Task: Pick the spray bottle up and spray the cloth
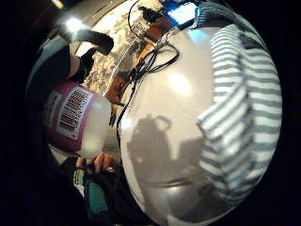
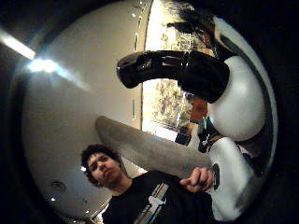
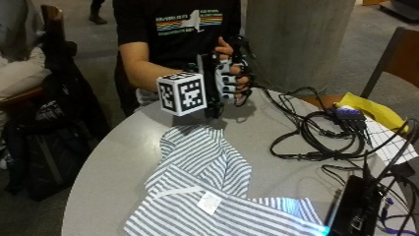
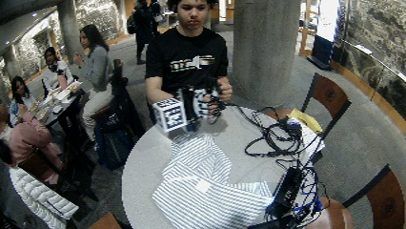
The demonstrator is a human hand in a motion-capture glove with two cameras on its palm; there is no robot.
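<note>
My gloved right hand [image 3: 229,78] grips the spray bottle above the table's far edge, in front of the person's chest. In the little finger side palm view the bottle [image 1: 80,117] is white with a pink barcode label. Its black spray head [image 2: 173,70] and white body [image 2: 238,102] fill the thumb side palm view. In the outside view the hand hides most of the bottle. The grey and white striped cloth [image 3: 203,167] lies crumpled on the round grey table [image 3: 118,162], just below and in front of the hand. The bare left hand [image 4: 223,90] is close behind the gloved one.
Black cables [image 3: 314,132] loop over the right side of the table. A yellow sheet [image 3: 370,105] and a black device [image 3: 357,206] lie near the right edge. A chair [image 3: 393,54] stands at the right and a concrete pillar [image 3: 294,34] behind.
</note>
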